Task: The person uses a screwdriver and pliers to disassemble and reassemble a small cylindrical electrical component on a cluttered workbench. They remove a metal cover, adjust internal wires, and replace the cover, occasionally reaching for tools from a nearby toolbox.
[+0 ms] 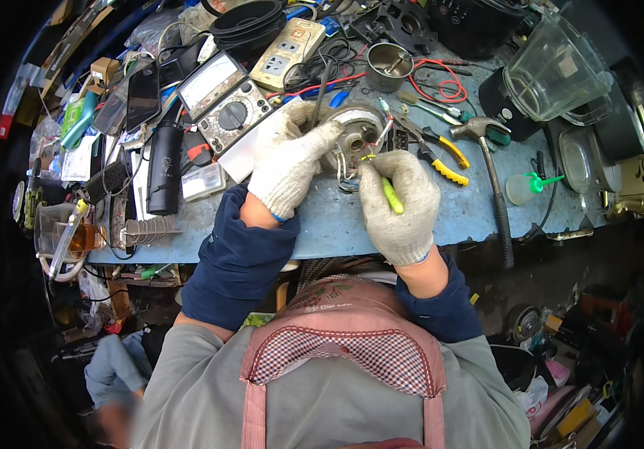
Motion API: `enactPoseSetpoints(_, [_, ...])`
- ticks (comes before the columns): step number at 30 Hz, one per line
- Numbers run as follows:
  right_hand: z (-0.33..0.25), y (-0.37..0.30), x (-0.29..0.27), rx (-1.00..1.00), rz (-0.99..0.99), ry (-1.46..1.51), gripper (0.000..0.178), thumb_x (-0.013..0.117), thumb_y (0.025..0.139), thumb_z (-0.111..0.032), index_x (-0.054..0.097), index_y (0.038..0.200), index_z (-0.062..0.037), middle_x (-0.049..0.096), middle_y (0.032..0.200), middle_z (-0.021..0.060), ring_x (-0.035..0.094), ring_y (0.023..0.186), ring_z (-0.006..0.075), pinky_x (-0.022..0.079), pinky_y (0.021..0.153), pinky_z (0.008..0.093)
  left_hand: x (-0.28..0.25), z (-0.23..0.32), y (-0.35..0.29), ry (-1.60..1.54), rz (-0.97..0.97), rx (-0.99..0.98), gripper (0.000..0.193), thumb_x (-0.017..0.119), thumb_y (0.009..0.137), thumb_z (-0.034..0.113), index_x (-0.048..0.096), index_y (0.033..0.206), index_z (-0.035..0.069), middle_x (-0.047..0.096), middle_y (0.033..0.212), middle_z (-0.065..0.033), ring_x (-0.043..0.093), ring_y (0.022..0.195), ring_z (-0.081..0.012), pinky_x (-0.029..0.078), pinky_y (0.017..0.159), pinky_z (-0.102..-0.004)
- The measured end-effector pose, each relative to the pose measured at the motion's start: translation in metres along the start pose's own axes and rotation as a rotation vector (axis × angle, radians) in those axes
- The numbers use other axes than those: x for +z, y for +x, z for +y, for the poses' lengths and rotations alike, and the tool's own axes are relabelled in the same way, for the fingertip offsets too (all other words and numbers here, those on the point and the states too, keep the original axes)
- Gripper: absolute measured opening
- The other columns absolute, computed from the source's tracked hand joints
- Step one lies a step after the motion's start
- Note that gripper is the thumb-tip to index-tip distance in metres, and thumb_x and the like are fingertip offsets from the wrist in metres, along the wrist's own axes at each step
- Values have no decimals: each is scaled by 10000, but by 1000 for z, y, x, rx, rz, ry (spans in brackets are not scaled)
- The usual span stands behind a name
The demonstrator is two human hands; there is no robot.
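My left hand (289,161), in a white knit glove, is closed around the rim of a round metal part (356,142) with thin wires and a central hole, held over the bench's near side. In my right hand (402,206), also gloved, is a slim yellow-green tool (391,196). Its handle shows between the fingers and its tip end reaches the wires at the round part's lower right. Whether the tip touches them I cannot tell. Just right of the round part lie pliers with yellow-and-black handles (442,161), their jaws apart.
Left of my hands are an analog multimeter (232,112), a black cylinder (163,168) and a phone (142,93). Behind are a power strip (288,54) and a metal cup (389,66). To the right lie a hammer (492,176), an oil bottle (522,188) and a clear blender jug (557,71).
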State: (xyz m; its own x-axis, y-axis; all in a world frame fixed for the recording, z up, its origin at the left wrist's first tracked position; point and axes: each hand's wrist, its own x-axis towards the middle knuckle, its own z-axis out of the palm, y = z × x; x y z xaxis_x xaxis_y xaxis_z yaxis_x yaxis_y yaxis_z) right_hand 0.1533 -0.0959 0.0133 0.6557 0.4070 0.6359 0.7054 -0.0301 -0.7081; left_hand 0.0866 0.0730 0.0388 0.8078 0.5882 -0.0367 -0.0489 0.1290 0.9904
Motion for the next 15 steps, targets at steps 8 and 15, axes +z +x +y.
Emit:
enactPoseSetpoints(8, [-6, 8, -14, 497, -25, 478, 72, 756, 984, 10, 697, 1022, -9, 703, 890, 24, 629, 775, 100, 531, 710, 280, 1, 6, -1, 37, -17, -12, 283, 776, 1006, 99, 735, 1241, -52, 794, 1019, -99, 702, 790, -108, 541, 682, -246])
enactPoseSetpoints(15, [-6, 2, -3, 58, -4, 66, 109, 801, 923, -9, 693, 932, -25, 695, 787, 130, 701, 674, 272, 554, 645, 373, 4, -3, -6, 105, -22, 125, 297, 767, 995, 72, 727, 1244, -87, 800, 1089, -135, 771, 924, -155, 614, 788, -277])
